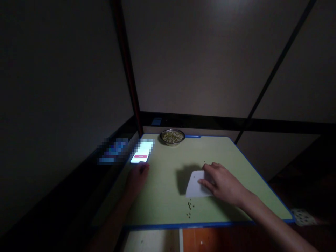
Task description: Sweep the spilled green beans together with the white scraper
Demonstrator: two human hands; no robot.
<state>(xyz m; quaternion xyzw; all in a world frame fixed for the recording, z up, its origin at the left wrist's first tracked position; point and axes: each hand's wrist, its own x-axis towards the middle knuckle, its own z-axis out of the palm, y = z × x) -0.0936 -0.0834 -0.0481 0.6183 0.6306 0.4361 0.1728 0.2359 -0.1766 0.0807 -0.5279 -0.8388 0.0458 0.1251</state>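
My right hand point(223, 182) pinches a white card point(194, 187) between thumb and fingers, tilted above the table. One small dark bean-like grain shows on the card, and its shadow falls to the left. Several small greenish-brown beans point(189, 204) lie scattered just below the card, near the table's front edge. My left hand point(137, 176) rests at the left side, close to the lower end of a lit phone point(143, 151). Its fingers are curled in, and dim light hides whatever may be inside them.
A steel bowl point(162, 140) of greenish and pale beans stands at the back of the light green, blue-edged table point(217, 150). Walls close in at the left and back. An orange surface point(202, 239) and a pale one point(152, 241) lie below the front edge.
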